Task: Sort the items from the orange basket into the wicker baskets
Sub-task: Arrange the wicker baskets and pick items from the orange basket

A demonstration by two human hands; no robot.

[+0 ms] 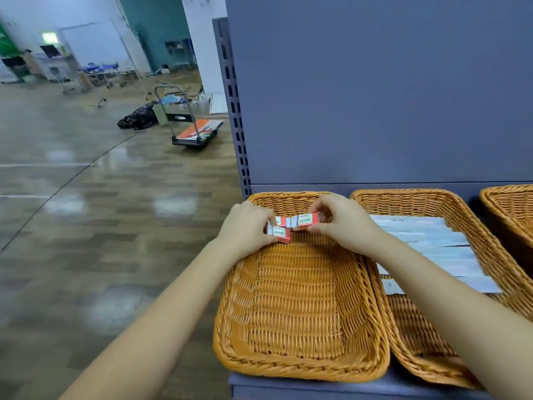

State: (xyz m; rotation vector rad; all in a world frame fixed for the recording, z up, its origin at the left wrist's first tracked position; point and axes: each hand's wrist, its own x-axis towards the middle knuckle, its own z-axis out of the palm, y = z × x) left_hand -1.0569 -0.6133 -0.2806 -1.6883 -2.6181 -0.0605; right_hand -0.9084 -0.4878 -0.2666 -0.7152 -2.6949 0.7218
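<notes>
Small red-and-white boxes marked 2B sit at the far end of the left wicker basket [300,368]. My left hand [246,226] pinches the lower box [281,233] at its left end. My right hand [343,223] pinches the upper box [307,220] at its right end. A third box of the same kind peeks out behind them. Both hands reach deep into the basket, close together. The orange basket is out of sight.
A second wicker basket [427,359] to the right holds several flat white packets [432,249]. A third wicker basket [513,203] shows at the right edge. All stand on a grey-blue shelf [288,386] with a tall back panel. Open floor and a platform trolley [196,131] lie to the left.
</notes>
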